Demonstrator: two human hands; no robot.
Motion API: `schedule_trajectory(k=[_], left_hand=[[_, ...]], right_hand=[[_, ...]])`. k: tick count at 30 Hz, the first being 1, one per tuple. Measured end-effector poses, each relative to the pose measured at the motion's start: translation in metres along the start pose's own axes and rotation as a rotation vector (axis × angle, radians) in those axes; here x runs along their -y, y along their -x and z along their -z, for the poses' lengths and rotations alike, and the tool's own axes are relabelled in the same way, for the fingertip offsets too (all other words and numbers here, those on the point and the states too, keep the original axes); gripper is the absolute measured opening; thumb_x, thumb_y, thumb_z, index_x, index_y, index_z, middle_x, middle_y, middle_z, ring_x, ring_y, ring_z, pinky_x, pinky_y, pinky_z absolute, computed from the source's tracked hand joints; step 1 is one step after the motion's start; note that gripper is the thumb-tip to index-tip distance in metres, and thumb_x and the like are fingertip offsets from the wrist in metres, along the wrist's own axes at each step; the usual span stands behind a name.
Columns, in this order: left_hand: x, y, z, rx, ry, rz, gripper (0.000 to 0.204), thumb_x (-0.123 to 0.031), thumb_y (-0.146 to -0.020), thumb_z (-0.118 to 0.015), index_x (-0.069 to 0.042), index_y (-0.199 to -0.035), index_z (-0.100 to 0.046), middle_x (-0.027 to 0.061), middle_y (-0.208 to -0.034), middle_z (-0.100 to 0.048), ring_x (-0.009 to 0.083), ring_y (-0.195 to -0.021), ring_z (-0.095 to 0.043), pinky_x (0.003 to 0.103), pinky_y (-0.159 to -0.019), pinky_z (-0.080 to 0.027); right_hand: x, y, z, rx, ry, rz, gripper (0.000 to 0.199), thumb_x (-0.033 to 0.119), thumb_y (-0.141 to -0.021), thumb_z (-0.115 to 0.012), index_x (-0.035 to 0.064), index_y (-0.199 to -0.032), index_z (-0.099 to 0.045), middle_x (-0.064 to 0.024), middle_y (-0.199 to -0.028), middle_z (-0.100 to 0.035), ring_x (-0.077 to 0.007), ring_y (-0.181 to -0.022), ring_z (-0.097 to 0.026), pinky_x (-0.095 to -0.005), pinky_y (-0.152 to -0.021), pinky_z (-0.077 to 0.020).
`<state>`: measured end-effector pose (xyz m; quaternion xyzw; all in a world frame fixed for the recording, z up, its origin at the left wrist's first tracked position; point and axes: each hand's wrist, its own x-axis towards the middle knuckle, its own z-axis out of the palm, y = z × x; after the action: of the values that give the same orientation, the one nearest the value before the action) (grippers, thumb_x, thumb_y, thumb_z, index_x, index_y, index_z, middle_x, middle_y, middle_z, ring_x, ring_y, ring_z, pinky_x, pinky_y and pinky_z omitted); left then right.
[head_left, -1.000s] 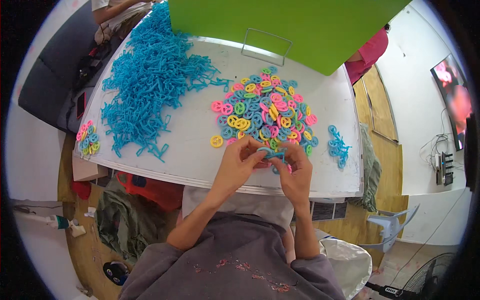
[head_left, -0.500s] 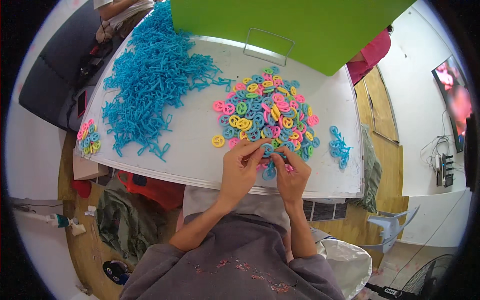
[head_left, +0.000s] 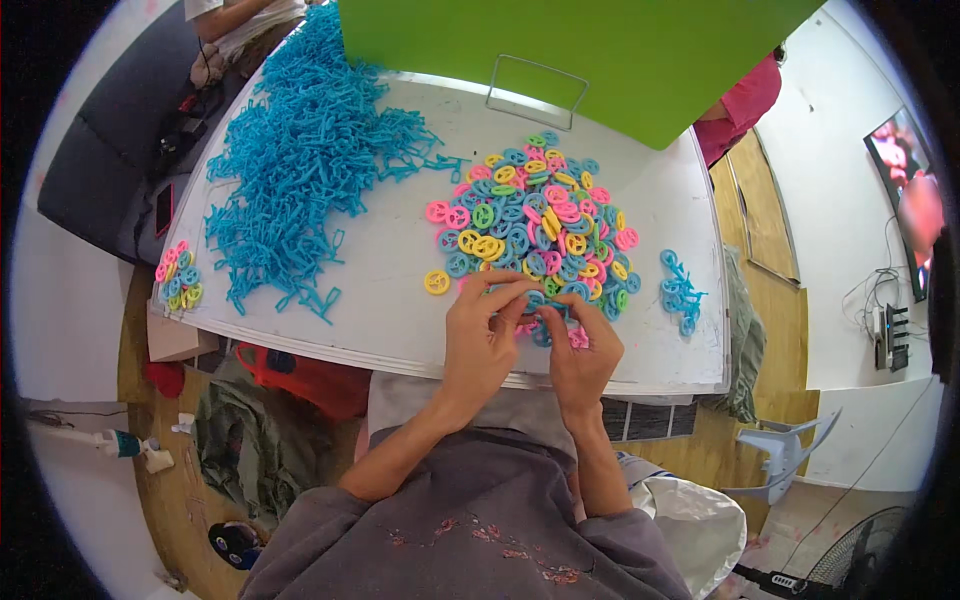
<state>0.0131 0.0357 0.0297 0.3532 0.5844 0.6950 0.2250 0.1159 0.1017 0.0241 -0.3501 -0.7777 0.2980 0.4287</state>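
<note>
Centre frame: your left hand (head_left: 480, 328) and right hand (head_left: 588, 352) pinch a small blue plastic piece (head_left: 536, 299) between their fingertips. Long axis hidden by fingers; neither hand clearly nearer.

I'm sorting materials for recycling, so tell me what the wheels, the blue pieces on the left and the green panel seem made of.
Wheels: likely moulded plastic, smooth with a dull sheen; solid bright colours, repeated spoked shape.
Blue pieces: probably plastic too, slightly glossy; one even colour, thin repeated shapes.
Green panel: smooth and flat-coloured; plastic or painted board, cannot tell.
</note>
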Motion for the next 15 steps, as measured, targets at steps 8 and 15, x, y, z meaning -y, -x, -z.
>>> schedule_trajectory(k=[8, 15], left_hand=[[0.008, -0.001, 0.003, 0.092, 0.011, 0.073, 0.02, 0.0, -0.092, -0.05, -0.001, -0.106, -0.064, 0.0088, -0.105, -0.063, 0.0128, -0.086, -0.06, 0.026, -0.075, -0.052], [0.017, -0.001, 0.012, 0.191, 0.12, 0.192, 0.025, 0.0, -0.089, -0.054, -0.002, -0.112, -0.062, 0.0079, -0.104, -0.064, 0.0131, -0.087, -0.06, 0.026, -0.076, -0.051]], right_hand=[[-0.007, -0.004, 0.004, 0.017, -0.081, -0.006, 0.021, 0.004, -0.072, -0.075, 0.0026, -0.091, -0.067, -0.0086, -0.077, -0.065, -0.0155, -0.066, -0.059, -0.0261, -0.062, -0.0454], [-0.002, -0.012, 0.018, 0.234, -0.311, -0.36, 0.02, 0.004, -0.076, -0.074, 0.0009, -0.093, -0.066, -0.0038, -0.08, -0.065, -0.0079, -0.07, -0.057, -0.0235, -0.064, -0.0463]])
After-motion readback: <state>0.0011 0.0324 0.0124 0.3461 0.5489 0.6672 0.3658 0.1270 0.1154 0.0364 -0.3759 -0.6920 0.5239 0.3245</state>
